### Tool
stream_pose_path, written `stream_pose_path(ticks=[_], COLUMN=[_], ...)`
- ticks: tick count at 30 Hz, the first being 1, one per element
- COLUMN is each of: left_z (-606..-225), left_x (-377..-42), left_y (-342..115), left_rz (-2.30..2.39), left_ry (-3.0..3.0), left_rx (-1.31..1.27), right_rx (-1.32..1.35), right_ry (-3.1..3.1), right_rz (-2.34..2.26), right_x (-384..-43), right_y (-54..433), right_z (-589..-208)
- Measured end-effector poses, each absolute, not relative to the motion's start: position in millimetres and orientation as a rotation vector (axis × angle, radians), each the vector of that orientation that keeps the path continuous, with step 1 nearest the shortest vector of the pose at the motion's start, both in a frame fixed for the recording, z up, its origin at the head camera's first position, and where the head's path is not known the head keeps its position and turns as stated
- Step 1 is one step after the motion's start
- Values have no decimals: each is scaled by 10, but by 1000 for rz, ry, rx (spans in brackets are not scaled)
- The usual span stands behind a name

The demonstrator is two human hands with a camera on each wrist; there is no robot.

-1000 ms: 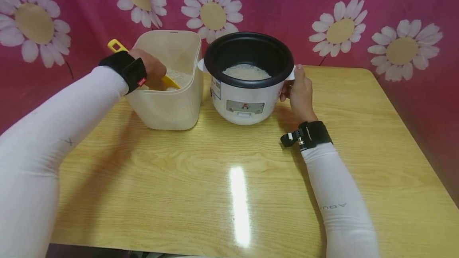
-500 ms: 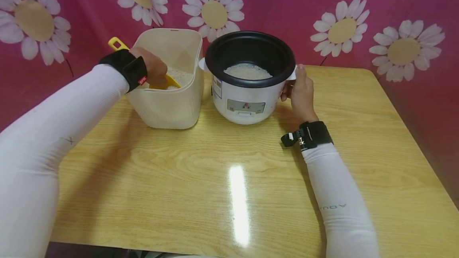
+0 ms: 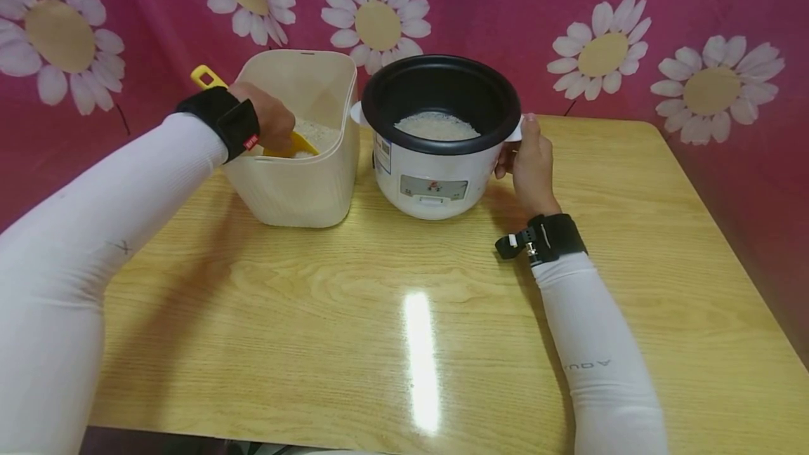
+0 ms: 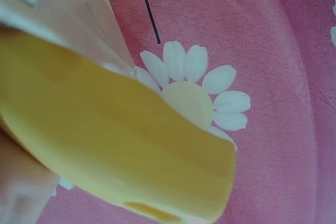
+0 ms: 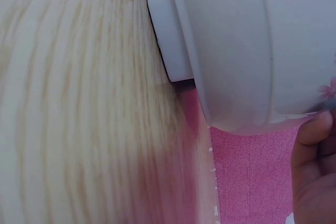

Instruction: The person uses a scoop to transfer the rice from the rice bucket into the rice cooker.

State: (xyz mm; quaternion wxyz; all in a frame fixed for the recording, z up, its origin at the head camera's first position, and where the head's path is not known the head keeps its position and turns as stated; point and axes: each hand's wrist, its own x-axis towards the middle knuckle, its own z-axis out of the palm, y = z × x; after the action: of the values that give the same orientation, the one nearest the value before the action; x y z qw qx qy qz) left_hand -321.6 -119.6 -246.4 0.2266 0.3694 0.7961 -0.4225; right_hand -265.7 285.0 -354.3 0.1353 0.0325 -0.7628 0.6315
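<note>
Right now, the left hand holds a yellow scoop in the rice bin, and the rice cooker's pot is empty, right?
No, that black pot holds rice, as the head view shows. The left hand does hold the yellow scoop in the rice bin.

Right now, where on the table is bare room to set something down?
The widest bare patch on the table lies between the sleeves, in front of the bin and rice cooker. Another runs from the right hand to the table's right edge. The back is crowded: bin and rice cooker stand close together, with the left hand at the bin's mouth.
</note>
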Motion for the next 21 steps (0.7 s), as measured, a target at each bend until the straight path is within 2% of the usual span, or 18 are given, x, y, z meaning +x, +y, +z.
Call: stream_pose_path(ticks=[12,21], left_z=[-2286,-2272], left_x=[-3028,-3008], left_y=[-1099,-1096], left_rz=[-850,-727], left_ry=[2340,2417], left_rx=[818,709], right_rx=[90,85], right_ry=[-2187,-2171], right_rz=[1854,1883], right_x=[-2672,-2681], right_y=[2851,2849], right_z=[-3540,-3536])
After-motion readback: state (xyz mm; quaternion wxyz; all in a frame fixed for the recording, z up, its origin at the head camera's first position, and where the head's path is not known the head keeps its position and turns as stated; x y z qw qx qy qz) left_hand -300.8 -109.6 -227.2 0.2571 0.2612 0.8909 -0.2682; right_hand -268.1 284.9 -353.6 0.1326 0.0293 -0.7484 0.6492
